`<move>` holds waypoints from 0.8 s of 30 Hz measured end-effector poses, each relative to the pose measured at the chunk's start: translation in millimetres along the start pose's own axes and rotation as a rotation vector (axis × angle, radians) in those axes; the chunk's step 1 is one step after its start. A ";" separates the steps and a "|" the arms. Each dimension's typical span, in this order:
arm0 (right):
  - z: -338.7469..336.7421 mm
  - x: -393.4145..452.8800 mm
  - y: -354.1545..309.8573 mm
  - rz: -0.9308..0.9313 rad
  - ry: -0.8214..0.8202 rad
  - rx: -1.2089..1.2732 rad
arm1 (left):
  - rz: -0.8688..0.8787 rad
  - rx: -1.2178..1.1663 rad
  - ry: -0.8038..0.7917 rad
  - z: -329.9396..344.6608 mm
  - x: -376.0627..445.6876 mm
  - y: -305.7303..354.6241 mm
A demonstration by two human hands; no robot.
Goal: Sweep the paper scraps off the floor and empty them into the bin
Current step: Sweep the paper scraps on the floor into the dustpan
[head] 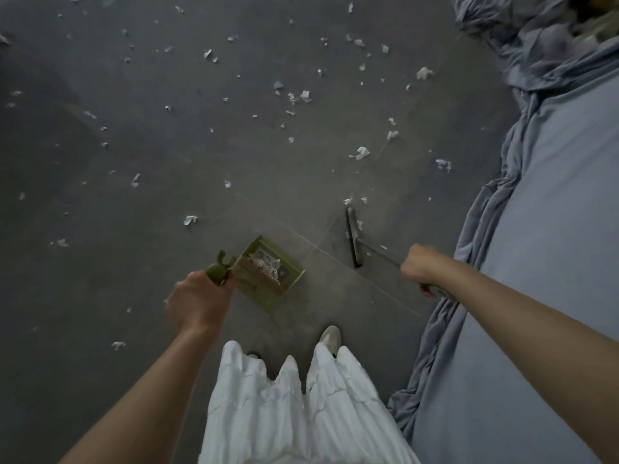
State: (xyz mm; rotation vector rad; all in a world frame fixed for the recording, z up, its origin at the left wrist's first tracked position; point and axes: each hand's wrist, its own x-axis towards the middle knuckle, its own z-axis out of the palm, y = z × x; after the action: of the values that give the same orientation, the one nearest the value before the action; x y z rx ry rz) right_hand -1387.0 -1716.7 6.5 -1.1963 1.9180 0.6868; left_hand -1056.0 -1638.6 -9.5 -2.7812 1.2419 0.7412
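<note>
My left hand (197, 301) grips the upright handle of a green dustpan (268, 272) that sits on the grey floor (100, 229) just ahead of my feet. Some white scraps lie inside the pan. My right hand (423, 271) grips the thin handle of a broom; its dark head (353, 239) rests on the floor to the right of the pan, apart from it. White paper scraps (361, 152) lie scattered over the floor ahead and to the left. No bin is in view.
A bed with a blue-grey sheet (542, 229) runs along the right side, its cloth hanging to the floor. Rumpled bedding (536, 38) lies at the top right. My white trousers (294, 413) and shoes (330, 338) are at the bottom centre.
</note>
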 end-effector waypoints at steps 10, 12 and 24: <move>-11.8 -13.8 60.9 -0.036 -0.173 -0.156 | 0.056 0.017 -0.027 19.7 -26.5 66.6; -9.7 -15.2 72.2 -0.005 -0.260 -0.136 | 0.064 0.021 -0.031 20.9 -30.4 73.9; -0.9 15.1 105.4 0.057 -0.108 -0.395 | 0.079 0.016 -0.014 28.7 -42.3 96.9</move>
State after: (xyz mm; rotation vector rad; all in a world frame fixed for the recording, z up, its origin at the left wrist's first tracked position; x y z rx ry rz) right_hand -1487.1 -1680.9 -0.3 -1.3117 1.7810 1.1776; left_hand -1160.6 -1669.8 0.4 -2.7239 1.3557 0.7511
